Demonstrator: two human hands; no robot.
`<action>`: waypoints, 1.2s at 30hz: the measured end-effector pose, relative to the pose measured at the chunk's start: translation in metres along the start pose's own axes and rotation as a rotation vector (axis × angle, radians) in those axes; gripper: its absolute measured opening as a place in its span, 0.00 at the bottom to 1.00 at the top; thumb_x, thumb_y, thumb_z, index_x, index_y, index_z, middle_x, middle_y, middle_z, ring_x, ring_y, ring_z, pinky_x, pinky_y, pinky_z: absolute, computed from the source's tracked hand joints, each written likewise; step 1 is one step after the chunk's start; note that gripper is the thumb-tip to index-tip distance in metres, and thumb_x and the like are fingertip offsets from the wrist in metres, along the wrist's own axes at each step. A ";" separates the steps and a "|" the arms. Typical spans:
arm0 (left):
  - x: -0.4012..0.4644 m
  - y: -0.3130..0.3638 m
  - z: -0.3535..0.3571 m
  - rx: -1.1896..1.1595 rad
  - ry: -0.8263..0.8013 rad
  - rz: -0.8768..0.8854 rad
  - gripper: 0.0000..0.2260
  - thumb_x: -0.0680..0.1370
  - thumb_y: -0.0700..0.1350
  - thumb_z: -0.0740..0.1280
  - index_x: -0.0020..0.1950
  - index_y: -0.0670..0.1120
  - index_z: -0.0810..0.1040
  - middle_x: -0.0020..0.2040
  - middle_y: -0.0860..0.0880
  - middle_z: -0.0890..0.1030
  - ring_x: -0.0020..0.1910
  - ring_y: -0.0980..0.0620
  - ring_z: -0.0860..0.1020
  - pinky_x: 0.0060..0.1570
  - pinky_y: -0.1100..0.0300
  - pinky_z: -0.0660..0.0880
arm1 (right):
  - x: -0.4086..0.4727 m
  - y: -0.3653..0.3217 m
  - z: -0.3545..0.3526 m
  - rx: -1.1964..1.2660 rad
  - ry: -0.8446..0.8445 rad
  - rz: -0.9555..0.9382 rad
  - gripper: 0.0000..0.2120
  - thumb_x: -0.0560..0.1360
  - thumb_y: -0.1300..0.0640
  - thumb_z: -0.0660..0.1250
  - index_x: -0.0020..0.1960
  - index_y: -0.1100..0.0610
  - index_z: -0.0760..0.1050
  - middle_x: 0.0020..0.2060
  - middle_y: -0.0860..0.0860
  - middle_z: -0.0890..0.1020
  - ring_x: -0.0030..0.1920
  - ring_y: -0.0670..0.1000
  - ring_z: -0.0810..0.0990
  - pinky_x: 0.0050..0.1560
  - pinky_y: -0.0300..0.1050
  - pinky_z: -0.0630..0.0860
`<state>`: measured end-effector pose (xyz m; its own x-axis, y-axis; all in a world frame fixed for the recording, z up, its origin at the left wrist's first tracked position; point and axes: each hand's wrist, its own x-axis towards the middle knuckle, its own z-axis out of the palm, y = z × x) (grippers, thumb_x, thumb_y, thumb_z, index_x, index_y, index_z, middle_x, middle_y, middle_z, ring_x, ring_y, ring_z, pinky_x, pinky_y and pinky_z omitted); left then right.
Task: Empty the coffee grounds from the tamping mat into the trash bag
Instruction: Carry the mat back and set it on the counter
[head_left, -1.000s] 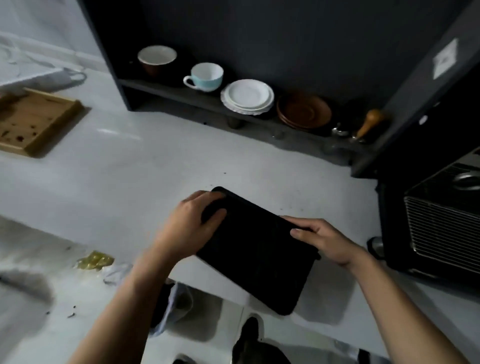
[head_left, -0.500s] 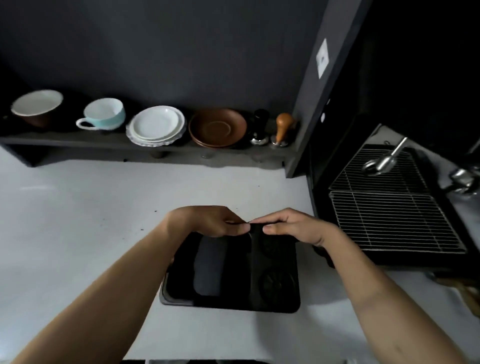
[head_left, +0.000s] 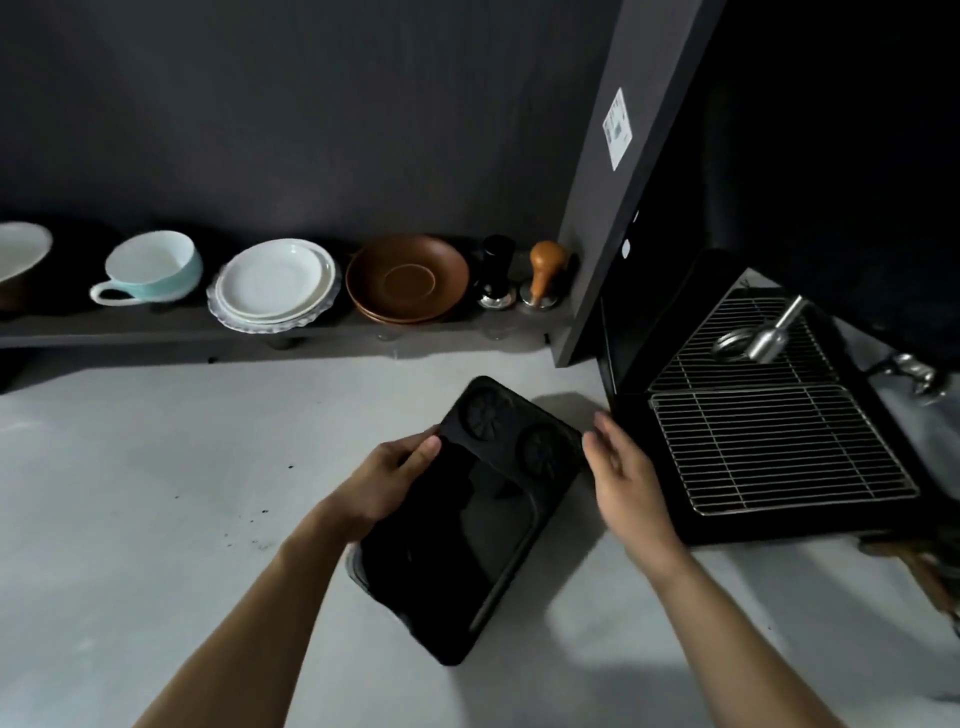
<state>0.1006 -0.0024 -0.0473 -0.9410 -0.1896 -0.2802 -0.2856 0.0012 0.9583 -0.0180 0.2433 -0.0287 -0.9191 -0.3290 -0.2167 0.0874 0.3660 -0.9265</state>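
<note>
The black tamping mat lies at an angle on the white counter, its two round recesses at the far end. My left hand grips the mat's left edge, thumb on top. Just off the mat's right edge, my right hand has its fingers spread and holds nothing. No trash bag is in view. A few dark specks of coffee grounds dot the counter left of the mat.
A black drip tray with wire grates and a metal steam wand stands right of the mat. On the low back shelf sit a mug, white plates, brown saucers and two tampers.
The mat has been turned from square-on to a slant, its recessed end now far from me. My right hand has let go of it and opened. The view swung from the counter's edge toward the machine.
</note>
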 end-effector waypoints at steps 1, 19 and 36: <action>0.000 -0.005 0.006 -0.051 0.064 -0.014 0.15 0.84 0.48 0.60 0.65 0.46 0.81 0.58 0.49 0.86 0.59 0.52 0.82 0.61 0.58 0.76 | -0.010 0.006 0.006 0.029 0.020 0.043 0.24 0.81 0.52 0.62 0.75 0.58 0.65 0.71 0.51 0.72 0.68 0.44 0.70 0.66 0.38 0.63; 0.038 0.002 0.057 0.531 0.498 -0.153 0.27 0.81 0.52 0.65 0.26 0.40 0.63 0.22 0.41 0.67 0.29 0.39 0.72 0.27 0.54 0.61 | 0.041 0.009 0.017 0.052 -0.069 0.231 0.23 0.84 0.54 0.55 0.78 0.52 0.58 0.77 0.51 0.63 0.76 0.50 0.61 0.71 0.42 0.58; 0.040 0.028 0.044 0.508 0.551 0.021 0.12 0.77 0.53 0.70 0.37 0.50 0.85 0.30 0.51 0.84 0.30 0.56 0.80 0.32 0.62 0.75 | 0.039 -0.018 0.023 -0.167 0.009 0.060 0.27 0.82 0.54 0.60 0.78 0.51 0.56 0.76 0.51 0.65 0.76 0.50 0.62 0.70 0.40 0.58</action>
<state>0.0474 0.0333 -0.0341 -0.7583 -0.6486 -0.0656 -0.4424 0.4381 0.7825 -0.0469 0.2039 -0.0274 -0.9178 -0.2945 -0.2665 0.0778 0.5246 -0.8478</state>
